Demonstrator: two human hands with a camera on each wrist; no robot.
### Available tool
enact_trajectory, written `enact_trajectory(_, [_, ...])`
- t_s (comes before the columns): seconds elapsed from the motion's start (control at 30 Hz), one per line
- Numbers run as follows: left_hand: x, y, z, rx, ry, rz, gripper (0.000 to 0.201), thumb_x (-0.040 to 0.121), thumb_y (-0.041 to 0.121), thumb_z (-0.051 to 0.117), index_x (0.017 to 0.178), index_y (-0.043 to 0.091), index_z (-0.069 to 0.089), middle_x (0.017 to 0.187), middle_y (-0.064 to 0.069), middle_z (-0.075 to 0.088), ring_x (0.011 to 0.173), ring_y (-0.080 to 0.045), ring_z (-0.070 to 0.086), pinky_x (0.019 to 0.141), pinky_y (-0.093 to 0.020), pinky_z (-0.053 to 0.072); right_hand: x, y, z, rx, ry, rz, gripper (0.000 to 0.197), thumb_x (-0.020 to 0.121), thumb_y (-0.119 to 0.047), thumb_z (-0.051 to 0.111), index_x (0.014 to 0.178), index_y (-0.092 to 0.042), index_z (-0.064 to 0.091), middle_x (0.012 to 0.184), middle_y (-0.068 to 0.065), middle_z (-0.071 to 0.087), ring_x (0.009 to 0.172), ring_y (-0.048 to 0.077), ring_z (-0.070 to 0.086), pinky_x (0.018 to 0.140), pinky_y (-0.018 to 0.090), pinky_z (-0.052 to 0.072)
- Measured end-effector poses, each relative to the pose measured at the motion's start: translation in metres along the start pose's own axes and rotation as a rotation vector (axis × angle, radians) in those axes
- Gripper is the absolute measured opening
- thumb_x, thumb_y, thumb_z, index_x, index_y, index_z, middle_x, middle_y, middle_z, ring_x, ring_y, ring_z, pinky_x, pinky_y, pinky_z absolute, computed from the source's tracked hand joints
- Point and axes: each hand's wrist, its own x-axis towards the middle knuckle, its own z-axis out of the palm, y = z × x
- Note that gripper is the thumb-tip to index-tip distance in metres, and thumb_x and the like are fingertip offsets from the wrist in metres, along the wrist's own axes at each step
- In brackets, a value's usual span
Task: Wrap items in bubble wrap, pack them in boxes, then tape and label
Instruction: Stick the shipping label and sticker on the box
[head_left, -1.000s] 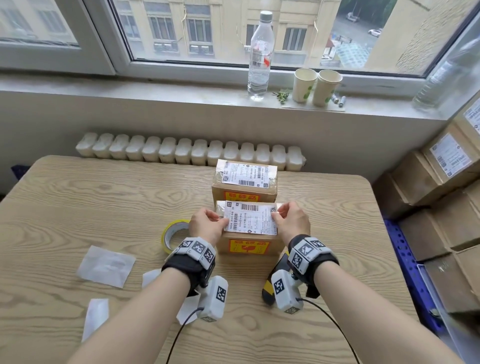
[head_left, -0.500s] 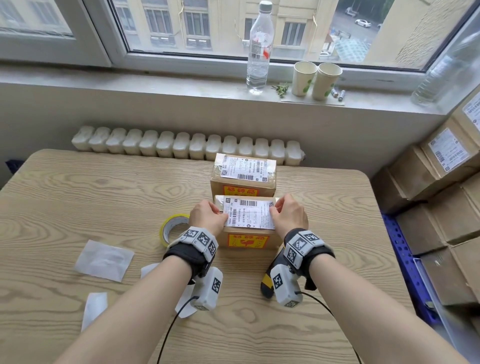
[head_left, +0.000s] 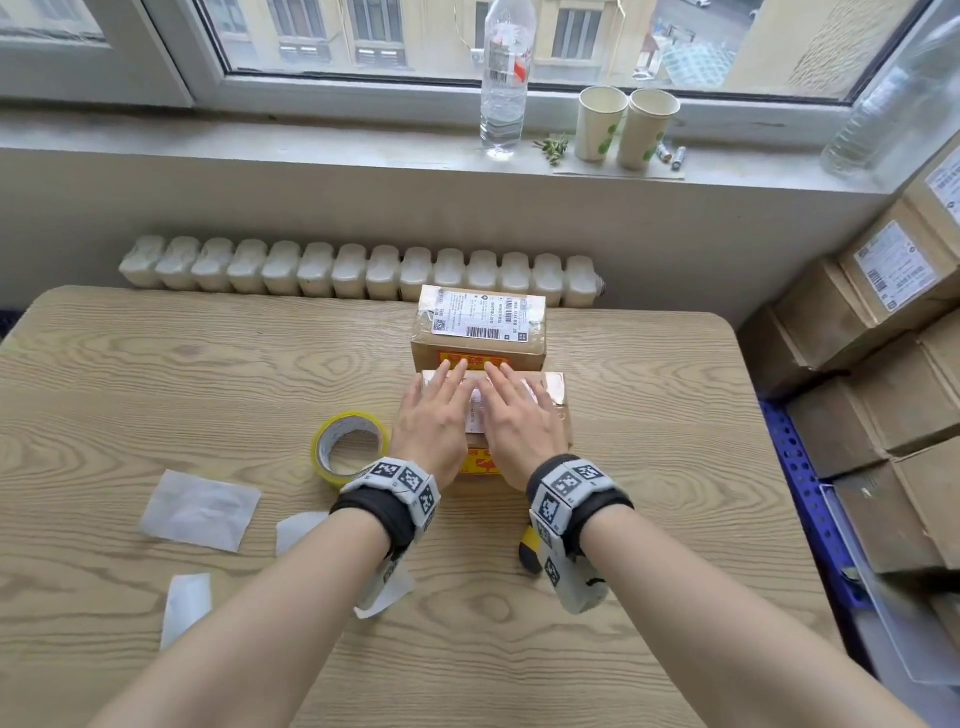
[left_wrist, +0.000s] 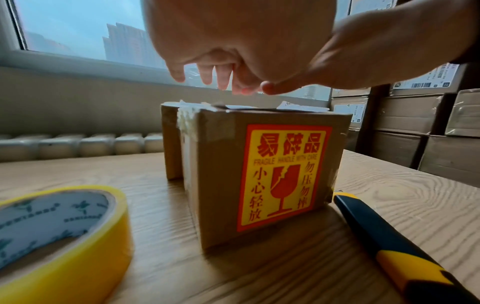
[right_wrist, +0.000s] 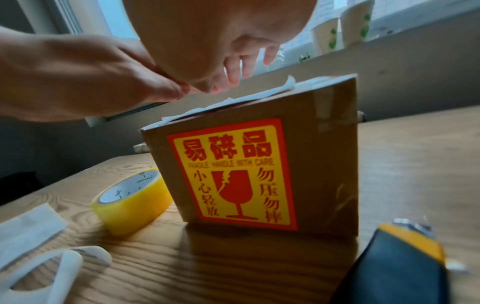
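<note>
Hovering flat over near box (head_left: 558, 415): L hand (head_left: 434, 426), R hand (head_left: 519, 426).

Wood-grain table (head_left: 156, 364) carried two taped boxes: near box (left_wrist: 221, 185), far box (head_left: 478, 325). Also yellow tape roll (head_left: 350, 447), utility knife (left_wrist: 394, 242), white backing papers (head_left: 200, 509).

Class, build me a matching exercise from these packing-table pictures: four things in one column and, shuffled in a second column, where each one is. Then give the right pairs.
Things
1. tape roll
2. utility knife
3. paper cups
4. near box

Places
A. on the windowsill, next to the water bottle
B. on the table, to the right of the near box
C. under the left hand and right hand, fingers stretched over its top
D. on the table, to the left of the near box

Pairs: 1-D, 2-B, 3-A, 4-C
</note>
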Motion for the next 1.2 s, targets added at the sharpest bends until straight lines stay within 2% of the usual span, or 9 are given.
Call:
enact_trajectory(0.1, [0.004, 0.001, 0.011, 0.033, -0.118, -0.079, 0.051, 0.102, 0.025, 0.018, 0.151, 0.021, 0.005, 0.159, 0.007, -0.001, 0.146, -0.011, -0.005, 0.117, -0.043, -0.004, 0.001, 0.003, 0.007, -0.011, -0.150, 0.075, 0.051, 0.103, -0.033, 0.015, 0.151, -0.019, 0.006, 0.159, -0.003, 0.000, 0.146, 0.011, -0.003, 0.117, 0.036, -0.007])
enact_trajectory(0.33, [-0.003, -0.014, 0.025, 0.075, -0.129, -0.101, 0.058, 0.094, 0.043, -0.006, 0.150, 0.028, -0.003, 0.155, 0.016, -0.012, 0.145, -0.011, -0.008, 0.116, -0.048, -0.004, -0.007, 0.021, 0.015, -0.075, -0.153, 0.106, 0.067, 0.089, -0.046, -0.012, 0.151, -0.022, -0.003, 0.158, -0.008, -0.008, 0.145, 0.009, -0.007, 0.116, 0.039, -0.010])
enact_trajectory(0.4, [-0.004, -0.018, 0.024, 0.064, -0.138, -0.118, 0.060, 0.091, 0.042, -0.008, 0.150, 0.029, -0.005, 0.151, 0.018, -0.016, 0.145, -0.012, -0.009, 0.115, -0.048, -0.006, -0.011, 0.028, 0.013, -0.086, -0.153, 0.137, 0.058, 0.097, -0.044, -0.003, 0.150, -0.023, -0.005, 0.158, -0.009, -0.009, 0.145, 0.010, -0.009, 0.117, 0.039, -0.010])
enact_trajectory(0.57, [-0.004, -0.024, 0.015, 0.069, -0.125, -0.163, 0.053, 0.101, 0.034, 0.009, 0.150, 0.024, -0.006, 0.157, 0.011, -0.012, 0.145, -0.012, -0.010, 0.116, -0.047, -0.005, -0.018, 0.048, 0.006, -0.085, -0.113, 0.315, 0.056, 0.100, -0.038, 0.003, 0.150, -0.018, -0.006, 0.159, -0.003, -0.011, 0.145, 0.011, -0.012, 0.117, 0.036, -0.010])
enact_trajectory(0.77, [-0.001, -0.014, 0.012, 0.126, -0.157, 0.033, 0.050, 0.102, 0.035, 0.011, 0.150, 0.029, -0.002, 0.157, 0.012, -0.009, 0.145, -0.012, -0.013, 0.115, -0.046, -0.010, -0.013, 0.023, 0.006, -0.072, -0.133, 0.043, 0.057, 0.099, -0.042, 0.005, 0.151, -0.018, 0.001, 0.159, -0.003, -0.002, 0.146, 0.010, -0.005, 0.117, 0.037, -0.010])
enact_trajectory(0.93, [-0.018, -0.041, 0.011, 0.073, -0.163, -0.106, 0.051, 0.102, 0.034, 0.009, 0.151, 0.025, -0.001, 0.157, 0.012, -0.009, 0.145, -0.009, -0.009, 0.115, -0.047, -0.007, -0.026, 0.038, 0.000, -0.127, -0.150, 0.181, 0.057, 0.101, -0.041, 0.008, 0.150, -0.017, -0.004, 0.158, -0.002, -0.008, 0.145, 0.011, -0.009, 0.117, 0.036, -0.012])
enact_trajectory(1.0, [-0.028, -0.046, 0.012, 0.067, -0.077, -0.026, 0.055, 0.099, 0.036, 0.005, 0.151, 0.020, 0.008, 0.157, 0.008, 0.001, 0.146, -0.012, 0.003, 0.115, -0.048, -0.001, -0.030, 0.040, -0.002, -0.117, -0.122, 0.154, 0.056, 0.101, -0.040, 0.010, 0.150, -0.016, -0.005, 0.158, -0.002, -0.008, 0.145, 0.011, -0.009, 0.115, 0.033, -0.013])
enact_trajectory(1.1, [-0.042, -0.040, 0.014, 0.113, -0.068, 0.152, 0.058, 0.101, 0.035, 0.006, 0.144, 0.010, 0.035, 0.151, -0.002, 0.034, 0.139, -0.020, 0.032, 0.112, -0.050, 0.018, -0.029, 0.021, 0.003, -0.093, -0.116, -0.038, 0.061, 0.096, -0.045, 0.005, 0.151, -0.017, 0.001, 0.158, -0.002, -0.002, 0.146, 0.011, -0.004, 0.115, 0.032, -0.011])
enact_trajectory(1.2, [-0.052, -0.034, 0.018, 0.147, -0.062, 0.258, 0.056, 0.102, 0.032, 0.011, 0.139, 0.006, 0.044, 0.146, -0.006, 0.043, 0.137, -0.023, 0.037, 0.106, -0.052, 0.024, -0.031, 0.002, 0.016, -0.079, -0.150, -0.163, 0.068, 0.091, -0.048, 0.006, 0.150, -0.017, 0.019, 0.157, -0.001, 0.016, 0.145, 0.014, 0.012, 0.117, 0.034, 0.001])
